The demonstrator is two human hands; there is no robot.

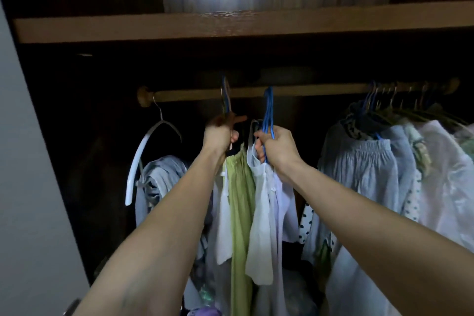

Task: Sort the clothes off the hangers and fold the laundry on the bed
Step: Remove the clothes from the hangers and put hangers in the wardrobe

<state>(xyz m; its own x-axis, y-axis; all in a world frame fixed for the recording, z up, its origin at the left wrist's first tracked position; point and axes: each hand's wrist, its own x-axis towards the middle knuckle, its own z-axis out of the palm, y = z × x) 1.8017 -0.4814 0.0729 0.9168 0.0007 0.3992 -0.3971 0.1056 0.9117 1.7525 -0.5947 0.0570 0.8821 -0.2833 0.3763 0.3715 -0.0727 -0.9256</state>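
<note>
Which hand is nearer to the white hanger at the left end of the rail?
The left hand, just right of the white hanger. The right hand is farther right, gripping blue hangers.

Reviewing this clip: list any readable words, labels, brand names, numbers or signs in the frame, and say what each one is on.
None can be read.
The hanging clothes, the blue hangers, the wooden rail and the shelf show no lettering.
The spotted garment carries only a dot pattern, no characters.
No garment tags are visible near the left hand or the right hand.
</note>
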